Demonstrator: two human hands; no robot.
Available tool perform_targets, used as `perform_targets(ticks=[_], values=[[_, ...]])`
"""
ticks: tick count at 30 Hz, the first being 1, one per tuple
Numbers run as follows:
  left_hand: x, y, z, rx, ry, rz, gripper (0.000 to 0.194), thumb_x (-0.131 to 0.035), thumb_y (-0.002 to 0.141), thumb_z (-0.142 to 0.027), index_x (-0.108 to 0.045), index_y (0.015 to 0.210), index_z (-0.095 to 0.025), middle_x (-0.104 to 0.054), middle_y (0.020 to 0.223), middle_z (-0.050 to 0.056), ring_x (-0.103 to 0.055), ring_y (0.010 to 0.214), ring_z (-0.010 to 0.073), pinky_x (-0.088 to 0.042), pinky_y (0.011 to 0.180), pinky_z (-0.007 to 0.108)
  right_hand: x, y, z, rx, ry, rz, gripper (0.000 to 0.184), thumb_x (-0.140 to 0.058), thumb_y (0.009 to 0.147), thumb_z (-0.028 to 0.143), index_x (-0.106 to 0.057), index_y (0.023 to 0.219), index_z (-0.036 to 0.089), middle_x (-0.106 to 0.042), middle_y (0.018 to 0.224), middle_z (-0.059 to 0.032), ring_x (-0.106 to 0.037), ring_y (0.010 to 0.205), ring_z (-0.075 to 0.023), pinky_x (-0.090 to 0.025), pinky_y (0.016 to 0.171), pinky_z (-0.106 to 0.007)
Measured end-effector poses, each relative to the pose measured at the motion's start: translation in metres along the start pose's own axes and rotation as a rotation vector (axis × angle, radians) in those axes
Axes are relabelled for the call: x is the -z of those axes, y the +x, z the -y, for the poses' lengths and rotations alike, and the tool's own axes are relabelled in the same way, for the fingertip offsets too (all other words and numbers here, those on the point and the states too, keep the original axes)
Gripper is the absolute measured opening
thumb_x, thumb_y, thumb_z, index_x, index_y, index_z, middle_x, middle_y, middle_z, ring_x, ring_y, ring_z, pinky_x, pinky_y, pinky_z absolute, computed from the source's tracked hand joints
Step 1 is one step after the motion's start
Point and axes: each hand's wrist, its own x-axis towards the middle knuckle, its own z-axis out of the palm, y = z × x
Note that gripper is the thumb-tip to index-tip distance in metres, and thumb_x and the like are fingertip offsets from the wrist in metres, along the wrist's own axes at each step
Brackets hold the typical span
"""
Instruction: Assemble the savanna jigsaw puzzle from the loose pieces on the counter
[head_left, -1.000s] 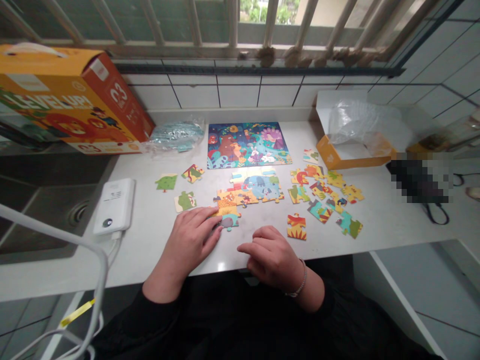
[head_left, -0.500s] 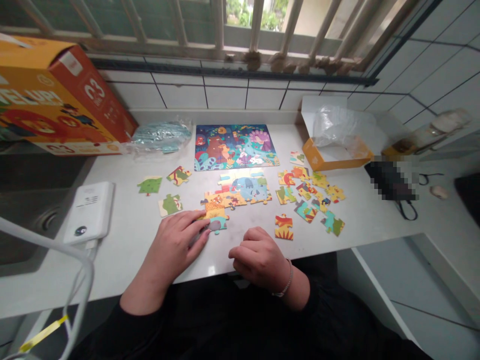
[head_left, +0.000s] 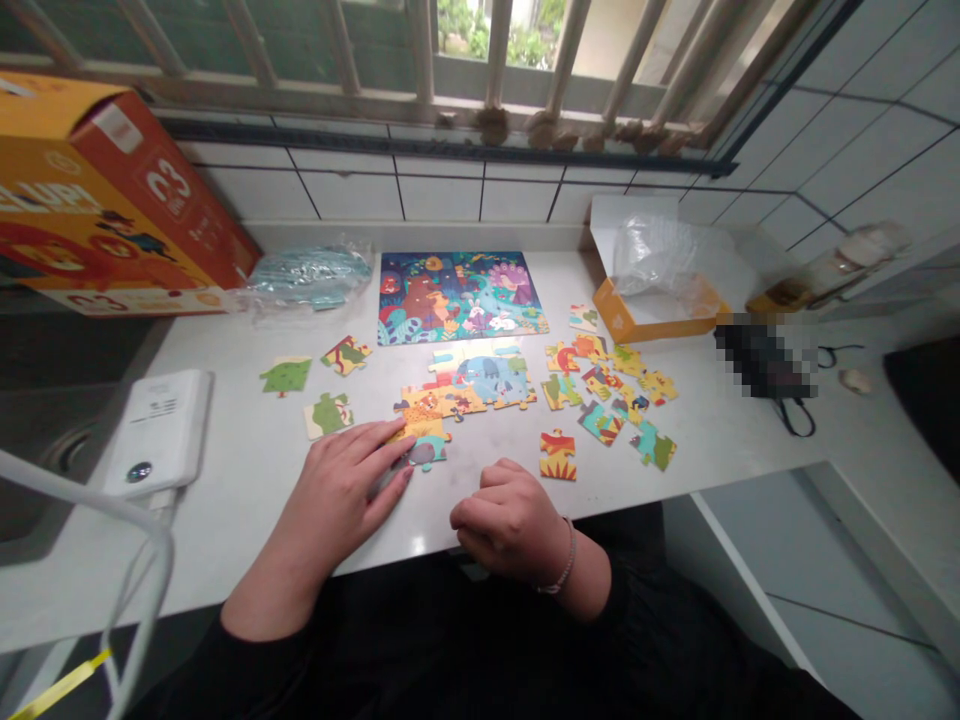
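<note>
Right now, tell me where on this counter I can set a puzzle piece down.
Free: the countertop right of the loose puzzle pieces, and the patch between the white device and the green pieces. Crowded: around the part-assembled puzzle and your left hand, and among the loose pieces themselves.

Just beyond the left grip (head_left: 334, 495), the joined jigsaw pieces (head_left: 487, 380) are orange and yellow with a blue animal pattern, on a white tabletop (head_left: 247, 520).
</note>
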Motion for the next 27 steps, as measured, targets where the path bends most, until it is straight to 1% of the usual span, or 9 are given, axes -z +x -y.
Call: perform_targets(ticks=[6, 11, 16, 19, 22, 27], values=[[0.002, 0.002, -0.003, -0.017, 0.023, 0.032, 0.037, -0.06, 0.111, -0.043, -0.075, 0.143, -0.031, -0.07, 0.16, 0.008, -0.069, 0.142, 0.0353, -0.049, 0.108, 0.053, 0.001, 0.002, 0.001, 0.013, 0.029, -0.061, 0.013, -0.063, 0.098, 0.015, -0.067, 0.09, 0.024, -0.065, 0.065, 0.0049, -0.048, 0.065, -0.0183, -0.035, 0.069, -0.038], [0.003, 0.001, -0.005, -0.014, 0.035, 0.049, 0.04, -0.06, 0.111, -0.043, -0.074, 0.147, -0.031, -0.068, 0.163, 0.008, -0.069, 0.144, 0.0351, -0.047, 0.109, 0.053, 0.004, 0.005, 0.003, 0.021, 0.015, -0.09, 0.013, -0.063, 0.092, 0.014, -0.069, 0.097, 0.025, -0.065, 0.069, 0.0028, -0.051, 0.07, -0.0203, -0.037, 0.07, -0.037], [-0.003, 0.004, -0.014, -0.021, 0.056, 0.052, 0.04, -0.059, 0.112, -0.045, -0.075, 0.144, -0.029, -0.066, 0.164, 0.011, -0.068, 0.145, 0.0358, -0.048, 0.109, 0.055, 0.002, 0.003, 0.002, -0.001, 0.042, -0.07, 0.012, -0.063, 0.086, 0.014, -0.065, 0.089, 0.026, -0.065, 0.066, 0.005, -0.053, 0.064, -0.018, -0.036, 0.068, -0.037], [-0.009, 0.009, -0.023, -0.021, 0.022, 0.033, 0.039, -0.061, 0.111, -0.044, -0.076, 0.142, -0.026, -0.067, 0.163, 0.013, -0.069, 0.144, 0.0368, -0.049, 0.109, 0.055, -0.001, 0.001, 0.001, -0.004, 0.014, -0.049, 0.009, -0.062, 0.088, 0.018, -0.064, 0.084, 0.026, -0.059, 0.062, 0.0047, -0.053, 0.061, -0.0175, -0.035, 0.066, -0.038], [-0.014, 0.013, -0.027, -0.015, 0.003, 0.012, 0.039, -0.061, 0.111, -0.044, -0.075, 0.142, -0.025, -0.07, 0.159, 0.014, -0.069, 0.143, 0.0369, -0.051, 0.108, 0.054, -0.003, 0.0, 0.0, -0.01, -0.013, -0.047, 0.012, -0.062, 0.093, 0.02, -0.065, 0.083, 0.026, -0.057, 0.061, 0.0045, -0.053, 0.06, -0.0167, -0.034, 0.064, -0.037], [-0.016, 0.014, -0.025, -0.007, 0.017, 0.005, 0.037, -0.059, 0.112, -0.044, -0.074, 0.14, -0.025, -0.069, 0.161, 0.014, -0.068, 0.144, 0.0365, -0.053, 0.109, 0.054, -0.001, 0.0, 0.0, -0.033, -0.016, -0.045, 0.011, -0.061, 0.097, 0.02, -0.071, 0.095, 0.025, -0.06, 0.065, 0.0045, -0.057, 0.06, -0.016, -0.035, 0.063, -0.037]])
